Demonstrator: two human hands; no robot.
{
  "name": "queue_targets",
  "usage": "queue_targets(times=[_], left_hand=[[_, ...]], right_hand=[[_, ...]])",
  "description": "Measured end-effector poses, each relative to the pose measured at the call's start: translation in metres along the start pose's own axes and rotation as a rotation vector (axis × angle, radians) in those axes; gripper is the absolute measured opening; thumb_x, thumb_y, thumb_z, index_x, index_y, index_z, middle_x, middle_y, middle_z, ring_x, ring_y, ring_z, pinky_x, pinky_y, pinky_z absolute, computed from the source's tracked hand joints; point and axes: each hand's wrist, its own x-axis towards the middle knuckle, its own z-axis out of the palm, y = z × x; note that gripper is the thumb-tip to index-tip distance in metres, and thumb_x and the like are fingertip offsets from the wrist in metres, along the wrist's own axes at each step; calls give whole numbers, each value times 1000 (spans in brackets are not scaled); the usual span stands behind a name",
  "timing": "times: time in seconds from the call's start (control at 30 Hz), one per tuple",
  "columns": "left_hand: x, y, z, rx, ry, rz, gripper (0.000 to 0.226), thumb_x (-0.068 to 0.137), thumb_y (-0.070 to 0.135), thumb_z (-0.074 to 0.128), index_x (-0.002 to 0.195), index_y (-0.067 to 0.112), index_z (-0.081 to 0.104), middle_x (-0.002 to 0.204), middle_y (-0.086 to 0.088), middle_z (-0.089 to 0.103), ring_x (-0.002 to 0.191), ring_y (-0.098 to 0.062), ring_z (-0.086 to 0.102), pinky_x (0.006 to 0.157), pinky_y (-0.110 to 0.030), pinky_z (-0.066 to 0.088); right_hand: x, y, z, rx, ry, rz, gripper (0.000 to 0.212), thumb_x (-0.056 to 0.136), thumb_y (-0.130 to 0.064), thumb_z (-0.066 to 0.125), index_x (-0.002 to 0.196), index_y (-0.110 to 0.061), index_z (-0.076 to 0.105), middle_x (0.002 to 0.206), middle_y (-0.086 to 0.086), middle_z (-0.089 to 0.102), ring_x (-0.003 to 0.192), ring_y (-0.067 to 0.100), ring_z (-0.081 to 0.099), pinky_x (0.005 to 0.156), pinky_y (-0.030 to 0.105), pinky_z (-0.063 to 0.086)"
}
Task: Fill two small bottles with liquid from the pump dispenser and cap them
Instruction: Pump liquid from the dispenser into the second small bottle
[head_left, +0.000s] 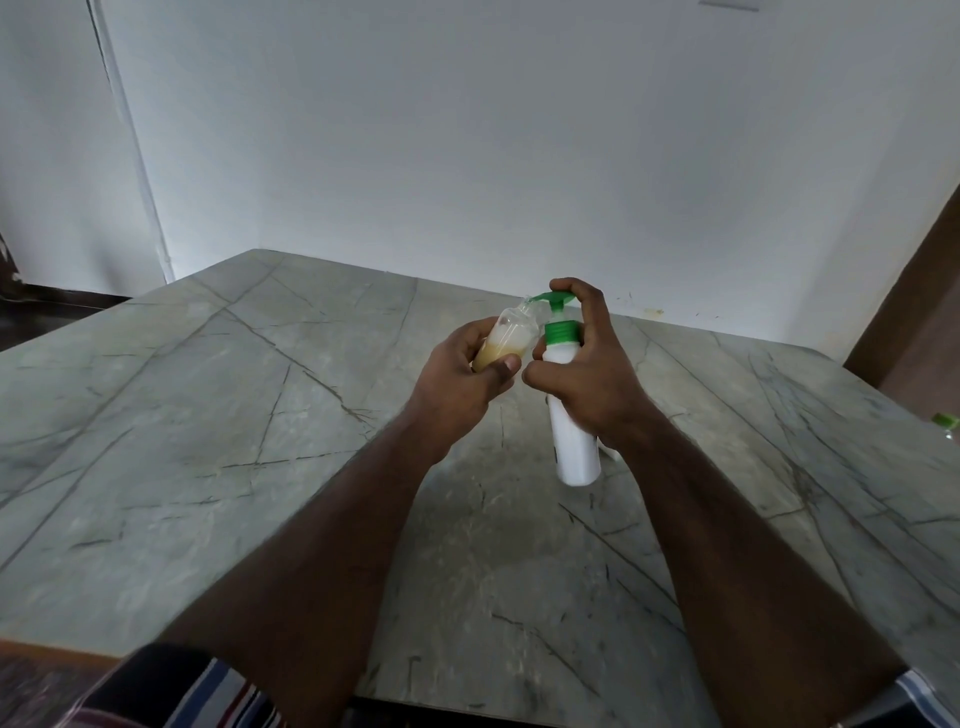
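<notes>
Right hand (582, 374) wrapped round white pump bottle (574, 441), forefinger curled on top of green pump head (558, 298), bottle held off stone table (208, 415). Left hand (462, 371) grips small clear bottle (506, 338) just left of pump, tilted, mouth right at nozzle, part full of tan liquid. Green-capped thing (946, 422) far right of pump, cut off by frame edge.

The right hand (582, 364) hid the pump dispenser's (574, 441) middle. At three o'clock, the frame edge cut off a green-topped object (946, 422), too small to identify. A striped garment (208, 696) was cropped at seven o'clock.
</notes>
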Motion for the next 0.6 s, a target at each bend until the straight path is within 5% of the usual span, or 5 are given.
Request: queue_targets(times=[0.13, 0.23, 0.37, 0.6], left_hand=[[0, -1, 0, -24, -10, -8, 45, 96, 11, 66, 139, 13, 55, 128, -6, 63, 115, -25, 63, 96, -44, 58], [-1, -2, 0, -31, -22, -13, 43, 96, 11, 66, 138, 16, 55, 126, -5, 64, 115, -24, 63, 96, -45, 58], [0, -1, 0, -35, -20, -42, 46, 96, 12, 65, 140, 13, 51, 131, -7, 61, 118, -26, 61, 98, -47, 56], [0, 0, -1, -21, -38, -87, 50, 94, 19, 69, 139, 16, 47, 131, -5, 58, 113, -21, 62, 94, -42, 58]], right_hand=[[-2, -1, -2, 4, 29, 11, 82, 63, -24, 78, 133, -31, 36, 112, -19, 52, 89, 12, 61, 72, 21, 52], [-2, 0, -3, 19, 45, 23, 77, 64, -20, 79, 128, -34, 38, 108, -22, 54, 87, 12, 63, 74, 27, 56], [-3, -3, -1, 30, 12, 11, 86, 62, -24, 78, 136, -31, 34, 116, -16, 50, 92, 13, 60, 71, 17, 50], [-3, 0, 0, 35, -39, -3, 90, 70, -8, 82, 142, -27, 32, 129, -2, 50, 98, 15, 60, 74, 19, 50]])
